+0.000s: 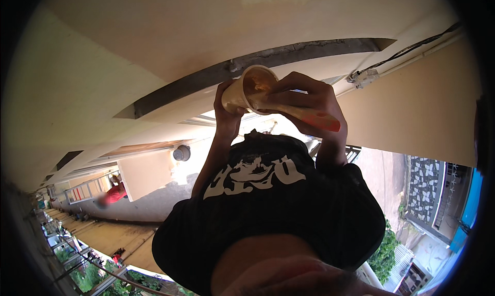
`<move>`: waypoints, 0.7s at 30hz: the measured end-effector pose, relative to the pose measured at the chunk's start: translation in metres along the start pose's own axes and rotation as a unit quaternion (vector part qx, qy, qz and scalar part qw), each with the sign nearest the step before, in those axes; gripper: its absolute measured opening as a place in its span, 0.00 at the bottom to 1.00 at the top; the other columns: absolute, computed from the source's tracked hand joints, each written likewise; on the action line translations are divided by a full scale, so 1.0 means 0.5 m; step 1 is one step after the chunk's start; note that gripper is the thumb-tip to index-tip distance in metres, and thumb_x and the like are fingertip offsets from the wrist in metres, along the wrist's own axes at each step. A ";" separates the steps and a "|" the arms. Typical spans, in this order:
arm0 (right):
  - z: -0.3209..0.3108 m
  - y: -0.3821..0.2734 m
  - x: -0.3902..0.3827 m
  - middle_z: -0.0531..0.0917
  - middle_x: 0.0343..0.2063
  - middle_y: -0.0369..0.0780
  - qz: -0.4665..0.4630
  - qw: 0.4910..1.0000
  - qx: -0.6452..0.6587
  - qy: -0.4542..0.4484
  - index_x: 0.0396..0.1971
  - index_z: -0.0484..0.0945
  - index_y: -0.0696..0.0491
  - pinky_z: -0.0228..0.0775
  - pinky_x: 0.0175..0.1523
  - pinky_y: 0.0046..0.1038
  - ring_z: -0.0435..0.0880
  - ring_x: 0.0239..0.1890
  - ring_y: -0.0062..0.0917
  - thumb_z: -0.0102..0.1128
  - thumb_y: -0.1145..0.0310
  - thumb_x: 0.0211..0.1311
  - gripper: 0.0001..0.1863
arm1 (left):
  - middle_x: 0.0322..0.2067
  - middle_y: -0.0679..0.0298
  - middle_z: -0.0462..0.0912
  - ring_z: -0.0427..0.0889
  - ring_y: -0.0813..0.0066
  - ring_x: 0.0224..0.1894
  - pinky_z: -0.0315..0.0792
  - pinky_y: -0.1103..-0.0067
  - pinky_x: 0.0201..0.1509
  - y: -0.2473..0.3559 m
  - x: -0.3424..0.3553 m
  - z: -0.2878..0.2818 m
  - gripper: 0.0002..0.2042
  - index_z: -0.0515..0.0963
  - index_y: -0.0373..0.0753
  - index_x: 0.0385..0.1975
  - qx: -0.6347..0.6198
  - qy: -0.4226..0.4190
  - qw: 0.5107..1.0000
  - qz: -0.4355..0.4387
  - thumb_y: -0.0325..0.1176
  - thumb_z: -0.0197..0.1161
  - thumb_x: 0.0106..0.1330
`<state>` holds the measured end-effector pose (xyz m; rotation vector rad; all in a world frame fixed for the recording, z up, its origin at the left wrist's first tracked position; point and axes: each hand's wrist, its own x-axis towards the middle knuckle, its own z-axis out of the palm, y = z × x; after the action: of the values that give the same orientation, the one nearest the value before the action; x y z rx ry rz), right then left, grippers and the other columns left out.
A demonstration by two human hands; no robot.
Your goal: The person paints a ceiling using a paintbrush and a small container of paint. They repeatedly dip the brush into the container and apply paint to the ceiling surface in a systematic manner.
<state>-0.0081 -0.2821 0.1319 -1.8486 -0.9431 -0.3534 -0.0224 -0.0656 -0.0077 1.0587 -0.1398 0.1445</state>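
Observation:
My left hand [227,121] is wrapped round a pale plastic cup [235,96] from its left side, holding it up in front of the wall. The cup is tilted, its mouth turned toward my right hand, and brownish-orange smears mark the inside. In my right hand [313,101] is a brush with an orange-red handle [324,121]; its front end reaches to the mouth of the cup. The fingers and the rim hide the bristles, so I cannot tell how deep they sit.
A cream wall [129,43] has a long grey recess [206,78] behind the cup. Dark cables run to a white fitting [365,79] at the right. Far off at the left are a person in red [114,194] and a grey bucket [181,152]. Green plants [384,257] stand lower right.

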 end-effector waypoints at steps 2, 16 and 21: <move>0.007 0.013 -0.003 0.89 0.38 0.42 -0.008 1.000 -0.001 -0.002 0.40 0.89 0.53 0.86 0.40 0.28 0.91 0.36 0.32 0.81 0.72 0.48 0.16 | 0.57 0.56 0.75 0.79 0.65 0.60 0.81 0.73 0.59 0.004 0.001 0.000 0.47 0.62 0.34 0.66 0.008 -0.001 1.000 0.015 0.52 0.82 0.54; 0.116 0.127 0.080 0.87 0.44 0.47 -0.064 0.899 0.140 0.410 0.47 0.82 0.63 0.81 0.52 0.28 0.88 0.46 0.30 0.73 0.80 0.59 0.16 | 0.72 0.57 0.59 0.64 0.54 0.73 0.74 0.53 0.67 0.021 -0.007 -0.056 0.51 0.50 0.47 0.77 -0.009 0.016 0.999 0.028 0.60 0.74 0.60; 0.076 0.135 0.041 0.84 0.47 0.48 0.015 0.835 0.141 0.531 0.52 0.76 0.64 0.80 0.58 0.33 0.85 0.49 0.30 0.69 0.79 0.64 0.18 | 0.74 0.57 0.56 0.59 0.53 0.75 0.69 0.48 0.71 0.033 -0.043 -0.089 0.48 0.51 0.49 0.77 0.018 0.037 0.999 0.036 0.60 0.70 0.64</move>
<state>0.0489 -0.2540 0.0831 -1.0922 -0.1558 -1.0239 -0.0446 -0.0199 -0.0190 1.0822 -0.1081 0.2515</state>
